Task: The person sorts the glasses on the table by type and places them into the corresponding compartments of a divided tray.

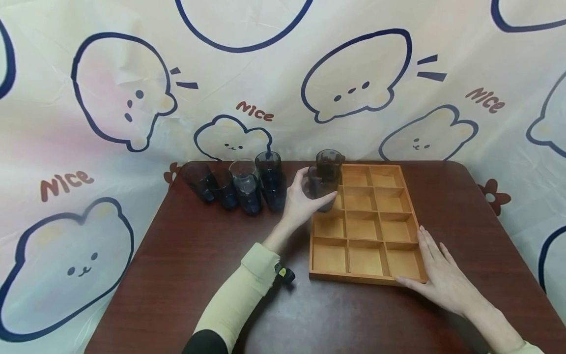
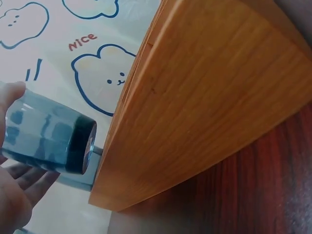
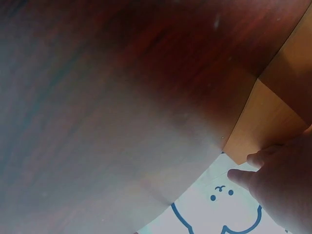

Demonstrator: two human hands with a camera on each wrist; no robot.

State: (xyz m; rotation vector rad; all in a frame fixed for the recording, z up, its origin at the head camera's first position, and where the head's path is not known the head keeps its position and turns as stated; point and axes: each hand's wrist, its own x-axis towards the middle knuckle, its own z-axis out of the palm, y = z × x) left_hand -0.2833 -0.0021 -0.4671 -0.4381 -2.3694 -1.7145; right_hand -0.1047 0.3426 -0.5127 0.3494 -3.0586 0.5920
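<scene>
My left hand (image 1: 301,200) holds a dark tinted drinking glass (image 1: 322,184) upright between thumb and fingers, over the left column of a wooden compartment box (image 1: 364,281). In the left wrist view, the held glass (image 2: 48,132) has its thick base near the box's rim (image 2: 141,83). Behind it, a second tinted glass (image 1: 329,157) stands at the box's back left compartment. My right hand (image 1: 446,280) rests against the front right corner of the box with its fingers extended. The right wrist view shows that hand (image 3: 282,180) beside the box wall (image 3: 268,122).
Several more tinted glasses (image 1: 225,189) stand grouped at the back left of the dark wooden table (image 1: 199,265), one of them clearer (image 1: 243,169). A curtain with cartoon bears (image 1: 283,73) hangs right behind the table's back edge.
</scene>
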